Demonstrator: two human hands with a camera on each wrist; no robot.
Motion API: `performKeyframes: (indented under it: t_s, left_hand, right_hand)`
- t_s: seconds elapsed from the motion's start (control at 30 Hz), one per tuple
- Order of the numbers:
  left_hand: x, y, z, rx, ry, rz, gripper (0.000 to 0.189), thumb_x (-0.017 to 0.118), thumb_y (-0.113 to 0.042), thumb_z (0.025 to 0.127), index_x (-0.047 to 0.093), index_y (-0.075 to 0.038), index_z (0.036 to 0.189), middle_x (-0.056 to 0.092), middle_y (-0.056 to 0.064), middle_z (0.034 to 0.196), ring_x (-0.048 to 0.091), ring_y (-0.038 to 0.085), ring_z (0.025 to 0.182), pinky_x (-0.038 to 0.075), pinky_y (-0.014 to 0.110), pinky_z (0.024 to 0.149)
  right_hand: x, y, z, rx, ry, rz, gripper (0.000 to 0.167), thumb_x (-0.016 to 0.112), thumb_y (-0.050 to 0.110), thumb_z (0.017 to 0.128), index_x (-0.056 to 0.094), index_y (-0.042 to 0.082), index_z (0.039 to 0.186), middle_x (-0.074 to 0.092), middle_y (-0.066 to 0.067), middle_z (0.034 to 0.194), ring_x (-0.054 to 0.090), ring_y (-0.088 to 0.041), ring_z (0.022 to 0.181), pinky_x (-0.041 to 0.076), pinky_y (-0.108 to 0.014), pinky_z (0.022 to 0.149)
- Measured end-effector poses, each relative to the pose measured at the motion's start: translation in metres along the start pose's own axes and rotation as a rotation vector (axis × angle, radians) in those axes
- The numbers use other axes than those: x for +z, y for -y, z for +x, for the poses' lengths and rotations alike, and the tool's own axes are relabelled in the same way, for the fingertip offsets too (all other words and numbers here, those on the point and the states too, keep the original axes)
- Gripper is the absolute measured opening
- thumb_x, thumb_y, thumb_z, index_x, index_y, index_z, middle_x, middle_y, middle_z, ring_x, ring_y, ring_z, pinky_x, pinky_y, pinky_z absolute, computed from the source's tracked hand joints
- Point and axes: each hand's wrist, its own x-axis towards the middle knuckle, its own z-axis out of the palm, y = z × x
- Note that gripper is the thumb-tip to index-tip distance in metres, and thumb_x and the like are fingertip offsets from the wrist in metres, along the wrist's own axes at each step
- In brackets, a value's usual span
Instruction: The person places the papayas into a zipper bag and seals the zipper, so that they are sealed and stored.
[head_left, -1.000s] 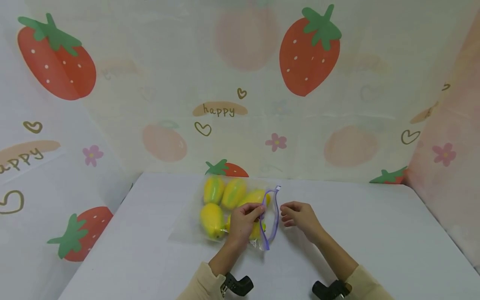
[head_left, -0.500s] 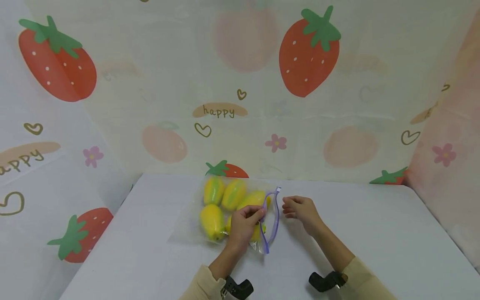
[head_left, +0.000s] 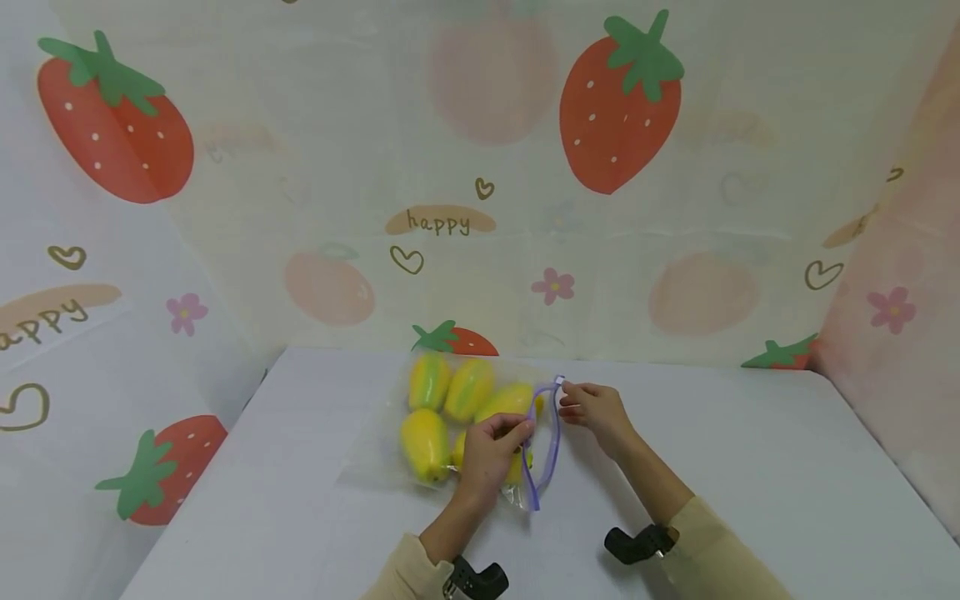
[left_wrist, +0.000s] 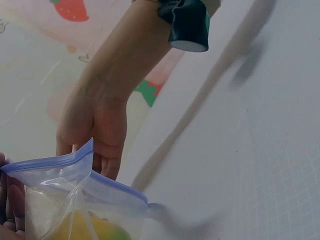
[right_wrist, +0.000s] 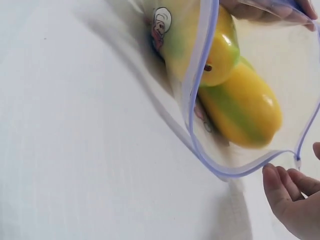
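Observation:
A clear zip bag (head_left: 375, 454) with a purple zip edge lies on the table, its mouth gaping to the right. Several yellow-green fruits (head_left: 424, 444), shaped like mangoes or papayas, are inside. My left hand (head_left: 486, 454) pinches one side of the mouth between thumb and fingers; part of a fruit is hidden behind it. At the far corner of the zip edge, by a small white slider (head_left: 559, 380), is my right hand (head_left: 600, 417). In the right wrist view, its fingertips (right_wrist: 272, 175) reach the zip edge, with the thumb apart from them.
The white table (head_left: 750, 467) ends at a back wall cloth (head_left: 600, 233) printed with strawberries and hearts. Black wrist cameras sit on both forearms, the left one (head_left: 480, 579) and the right one (head_left: 637, 544) low over the table's near part.
My right hand first drew back slightly from the bag's mouth, then moved left and up to the slider corner. My left hand keeps its pinch, nearly still.

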Motion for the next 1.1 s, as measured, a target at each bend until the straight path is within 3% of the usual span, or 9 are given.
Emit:
performKeyframes:
  t_s: [0.23,0.37,0.63,0.8,1.1]
  left_hand:
    - [0.001,0.003,0.001,0.005,0.009,0.005,0.022,0.068,-0.017,0.091,0.071,0.001,0.102,0.070,0.003,0.087,0.058,0.010,0.076,0.051,0.020,0.072]
    - [0.001,0.003,-0.001,0.015,0.012,0.004,0.023,0.069,-0.020,0.091,0.072,0.000,0.102,0.070,0.003,0.086,0.058,0.009,0.076,0.050,0.019,0.071]
    - [0.003,0.003,-0.005,0.054,0.022,-0.010,0.024,0.071,-0.020,0.089,0.072,0.001,0.099,0.069,0.003,0.082,0.059,0.006,0.073,0.052,0.019,0.069]
    - [0.007,0.007,-0.009,0.087,0.034,0.055,0.021,0.071,-0.019,0.088,0.072,0.001,0.095,0.071,0.008,0.082,0.058,0.004,0.070,0.050,0.016,0.065]
    - [0.017,0.015,-0.018,0.206,0.066,0.267,0.015,0.072,-0.010,0.085,0.074,0.000,0.096,0.074,0.011,0.086,0.061,0.004,0.072,0.051,0.016,0.067]
  right_hand:
    - [0.007,0.000,0.008,0.020,-0.024,-0.004,0.045,0.060,0.026,0.096,0.061,-0.014,0.117,0.070,-0.006,0.080,0.066,-0.011,0.069,0.057,-0.024,0.065]
    - [0.008,0.001,0.014,0.034,-0.029,-0.010,0.042,0.059,0.025,0.097,0.062,-0.013,0.114,0.066,-0.001,0.069,0.064,-0.009,0.061,0.055,-0.022,0.060]
    - [0.004,0.001,0.022,0.070,0.064,-0.032,0.037,0.057,0.021,0.098,0.060,-0.012,0.113,0.064,0.000,0.070,0.063,-0.010,0.059,0.056,-0.024,0.060]
    - [0.000,0.004,0.026,0.048,0.060,-0.044,0.035,0.056,0.019,0.098,0.060,-0.012,0.112,0.064,-0.001,0.074,0.064,-0.010,0.059,0.056,-0.023,0.059]
    - [-0.006,0.009,0.033,0.026,0.046,-0.088,0.030,0.051,0.016,0.100,0.058,-0.012,0.106,0.059,-0.003,0.072,0.061,-0.011,0.054,0.056,-0.026,0.055]
